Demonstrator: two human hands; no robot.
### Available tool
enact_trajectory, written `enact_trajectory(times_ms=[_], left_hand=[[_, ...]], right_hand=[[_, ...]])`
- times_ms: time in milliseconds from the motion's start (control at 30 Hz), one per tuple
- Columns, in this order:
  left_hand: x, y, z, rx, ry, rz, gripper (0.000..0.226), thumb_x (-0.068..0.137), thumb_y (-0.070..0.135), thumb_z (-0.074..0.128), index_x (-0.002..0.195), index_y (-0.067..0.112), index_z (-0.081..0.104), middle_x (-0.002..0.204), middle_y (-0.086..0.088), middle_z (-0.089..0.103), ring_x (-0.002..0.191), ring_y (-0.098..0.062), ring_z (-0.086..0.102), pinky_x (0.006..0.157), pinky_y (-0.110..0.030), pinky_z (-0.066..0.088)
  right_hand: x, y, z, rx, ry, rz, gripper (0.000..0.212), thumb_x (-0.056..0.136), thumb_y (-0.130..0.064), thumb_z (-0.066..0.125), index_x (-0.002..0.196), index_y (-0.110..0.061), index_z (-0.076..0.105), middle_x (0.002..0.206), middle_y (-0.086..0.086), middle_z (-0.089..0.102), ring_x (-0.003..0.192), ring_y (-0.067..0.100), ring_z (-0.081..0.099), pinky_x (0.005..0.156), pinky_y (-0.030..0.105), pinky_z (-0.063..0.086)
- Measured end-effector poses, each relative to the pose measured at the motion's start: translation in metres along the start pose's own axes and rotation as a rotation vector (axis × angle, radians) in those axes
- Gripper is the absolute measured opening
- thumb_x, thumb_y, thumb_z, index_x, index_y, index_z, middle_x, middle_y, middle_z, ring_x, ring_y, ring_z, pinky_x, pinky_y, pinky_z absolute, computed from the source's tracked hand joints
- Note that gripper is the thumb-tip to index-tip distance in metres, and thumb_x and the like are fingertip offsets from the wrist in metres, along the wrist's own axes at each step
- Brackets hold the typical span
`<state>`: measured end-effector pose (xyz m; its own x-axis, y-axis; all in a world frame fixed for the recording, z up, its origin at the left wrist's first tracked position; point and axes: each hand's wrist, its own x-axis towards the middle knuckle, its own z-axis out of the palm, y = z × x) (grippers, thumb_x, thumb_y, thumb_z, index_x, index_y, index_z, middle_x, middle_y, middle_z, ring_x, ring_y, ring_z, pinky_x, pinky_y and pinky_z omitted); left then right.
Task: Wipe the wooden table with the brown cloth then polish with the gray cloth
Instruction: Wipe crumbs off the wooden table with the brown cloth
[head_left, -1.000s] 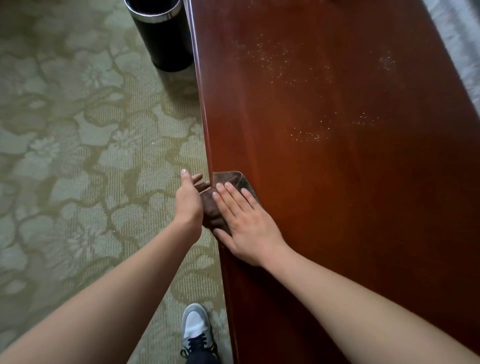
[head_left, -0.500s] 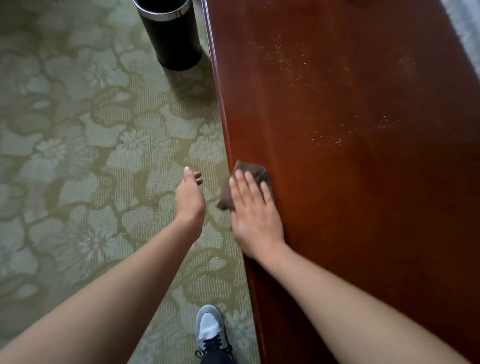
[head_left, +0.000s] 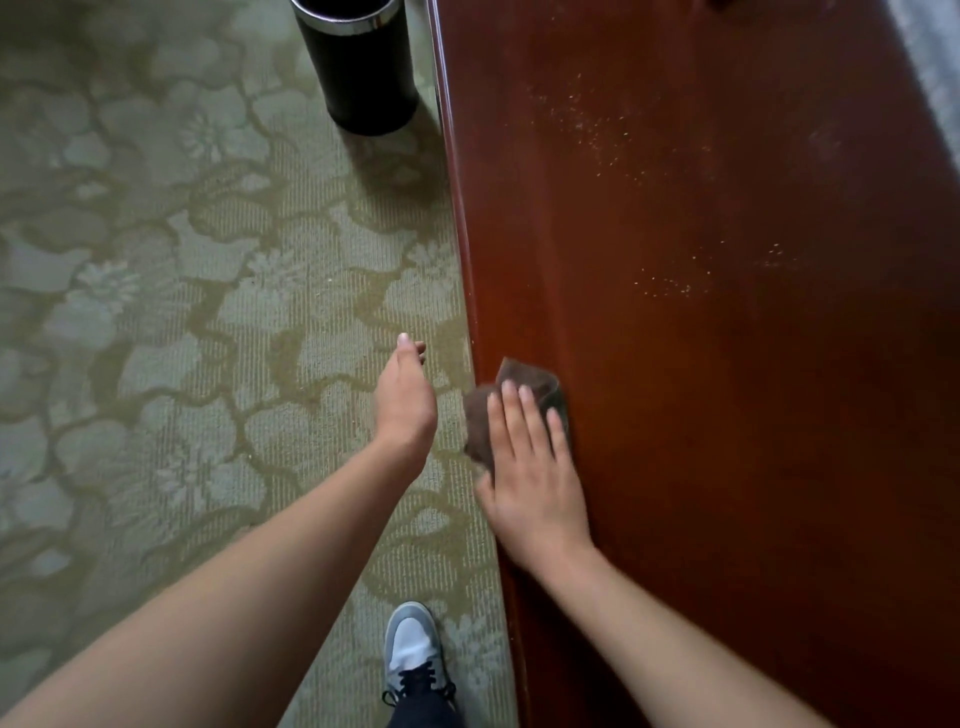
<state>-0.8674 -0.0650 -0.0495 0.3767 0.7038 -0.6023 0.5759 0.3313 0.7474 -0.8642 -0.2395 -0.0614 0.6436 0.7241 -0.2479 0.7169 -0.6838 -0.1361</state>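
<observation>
At the near left edge of the wooden table (head_left: 727, 441), your right hand (head_left: 535, 473) presses flat, fingers straight, on the brown cloth (head_left: 477, 423). Cloth: dark brown, crumpled, partly overhanging the edge. Your left hand (head_left: 405, 400) hovers just beside it over the carpet (head_left: 182, 364), fingers relaxed, holding nothing. Pale crumbs (head_left: 665, 287) speckle the far tabletop.

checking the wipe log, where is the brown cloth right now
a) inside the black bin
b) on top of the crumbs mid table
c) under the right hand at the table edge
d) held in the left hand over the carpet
C: the right hand presses flat on the brown cloth at the edge of the wooden table, while the left hand hangs empty over the carpet.
</observation>
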Motion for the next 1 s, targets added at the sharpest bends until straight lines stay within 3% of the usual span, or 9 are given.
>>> enact_trajectory(times_ms=[167,333,500,600,667,767,833,900,1000], left_hand=[[0.004,0.014,0.007,-0.026,-0.015,-0.002,0.063,0.107,0.057,0.018,0.14,0.021,0.058,0.145,-0.001,0.058,0.136,-0.021,0.05,0.118,-0.05,0.035],[0.007,0.017,0.001,-0.031,0.023,0.047,0.065,0.106,0.057,0.019,0.139,0.02,0.06,0.143,-0.002,0.06,0.134,-0.021,0.052,0.118,-0.049,0.036],[0.003,0.007,0.001,0.012,0.091,0.089,0.066,0.103,0.06,0.019,0.139,0.022,0.059,0.144,-0.001,0.059,0.135,-0.02,0.052,0.118,-0.049,0.036],[-0.001,-0.002,0.014,0.078,0.111,0.116,0.068,0.103,0.059,0.019,0.147,0.02,0.053,0.151,0.0,0.053,0.141,-0.019,0.046,0.121,-0.047,0.032],[-0.005,-0.003,0.03,0.13,0.109,0.139,0.061,0.109,0.05,0.021,0.15,0.015,0.049,0.155,-0.003,0.049,0.144,-0.019,0.042,0.123,-0.04,0.029],[-0.01,0.001,0.058,0.216,0.121,0.191,0.05,0.111,0.041,0.026,0.144,0.012,0.052,0.146,-0.01,0.054,0.138,-0.028,0.047,0.116,-0.04,0.034],[-0.013,0.004,0.078,0.3,0.141,0.193,0.055,0.109,0.043,0.031,0.155,0.012,0.038,0.154,-0.013,0.045,0.144,-0.03,0.041,0.12,-0.044,0.03],[-0.02,0.009,0.101,0.449,0.184,0.178,0.067,0.108,0.047,0.032,0.163,0.013,0.014,0.168,-0.013,0.021,0.155,-0.029,0.021,0.126,-0.047,0.019],[-0.033,0.017,0.135,0.704,0.298,0.215,0.073,0.106,0.05,0.029,0.164,0.022,-0.006,0.172,-0.007,-0.001,0.157,-0.032,0.007,0.125,-0.053,0.014]], right_hand=[[-0.068,-0.001,0.012,-0.036,-0.072,-0.06,0.08,0.095,-0.046,0.038,0.163,-0.005,0.026,0.173,0.015,0.017,0.159,0.031,0.02,0.124,0.05,0.018],[0.013,0.003,0.001,-0.036,-0.038,-0.063,0.081,0.093,-0.043,0.041,0.164,-0.009,0.025,0.173,0.011,0.018,0.16,0.027,0.019,0.127,0.048,0.016],[0.148,0.011,-0.043,0.009,-0.056,-0.021,0.075,0.108,-0.041,0.029,0.166,-0.011,-0.007,0.175,0.006,-0.012,0.161,0.022,-0.011,0.13,0.044,-0.006],[0.19,0.015,-0.058,0.0,-0.031,0.027,0.073,0.11,-0.044,0.024,0.166,-0.011,-0.008,0.175,0.007,-0.013,0.161,0.022,-0.011,0.131,0.045,-0.003],[0.183,0.022,-0.059,-0.006,-0.035,-0.049,0.072,0.11,-0.047,0.024,0.167,-0.014,-0.006,0.175,0.007,-0.012,0.161,0.023,-0.011,0.131,0.045,-0.005],[0.157,0.062,-0.058,-0.002,-0.042,-0.107,0.07,0.109,-0.05,0.022,0.167,-0.021,-0.004,0.175,0.003,-0.01,0.161,0.02,-0.011,0.13,0.045,-0.006],[0.144,0.103,-0.059,-0.008,-0.039,-0.02,0.07,0.109,-0.049,0.019,0.167,-0.021,-0.008,0.175,0.003,-0.014,0.161,0.021,-0.014,0.13,0.046,-0.007],[0.13,0.151,-0.062,-0.025,-0.023,0.073,0.069,0.109,-0.048,0.015,0.166,-0.02,-0.011,0.174,0.004,-0.017,0.16,0.021,-0.016,0.13,0.045,-0.008],[0.11,0.222,-0.076,-0.002,-0.016,0.199,0.064,0.11,-0.042,0.016,0.167,-0.021,-0.007,0.175,0.002,-0.012,0.161,0.019,-0.013,0.131,0.045,-0.004]])
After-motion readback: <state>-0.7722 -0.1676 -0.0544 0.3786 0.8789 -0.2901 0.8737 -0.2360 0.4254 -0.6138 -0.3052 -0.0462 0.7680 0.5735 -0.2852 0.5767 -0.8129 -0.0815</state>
